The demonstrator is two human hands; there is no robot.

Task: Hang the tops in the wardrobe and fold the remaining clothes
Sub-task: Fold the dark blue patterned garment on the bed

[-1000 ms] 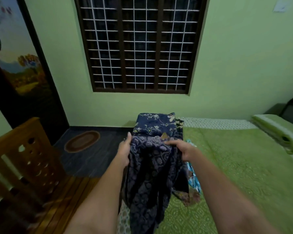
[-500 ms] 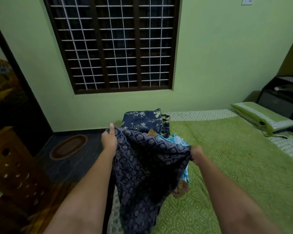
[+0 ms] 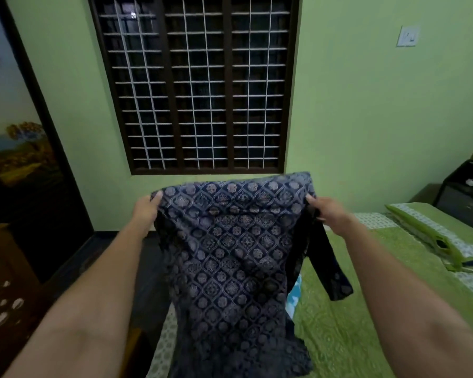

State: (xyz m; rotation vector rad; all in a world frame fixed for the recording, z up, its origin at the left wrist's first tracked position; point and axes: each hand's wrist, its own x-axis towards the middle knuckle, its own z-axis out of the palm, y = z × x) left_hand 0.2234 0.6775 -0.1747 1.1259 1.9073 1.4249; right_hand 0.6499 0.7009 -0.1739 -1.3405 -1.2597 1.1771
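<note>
A dark navy patterned top (image 3: 230, 255) hangs spread out in front of me, above the left edge of the bed (image 3: 344, 336). My left hand (image 3: 145, 211) grips its upper left corner and my right hand (image 3: 329, 212) grips its upper right corner. One sleeve (image 3: 329, 268) dangles at the right. The top hides the folded pile behind it; only a scrap of light blue cloth (image 3: 295, 296) peeks out beside it.
A barred window (image 3: 197, 85) fills the green wall ahead. A dark door with a painted panel (image 3: 17, 137) and a wooden chair (image 3: 3, 282) stand at the left. A green pillow (image 3: 432, 233) and a black cabinet (image 3: 464, 192) lie at the right.
Both hands have moved apart and upward, lifting the navy top and stretching it wide. It now covers the folded pile that was visible before. The view has tilted up.
</note>
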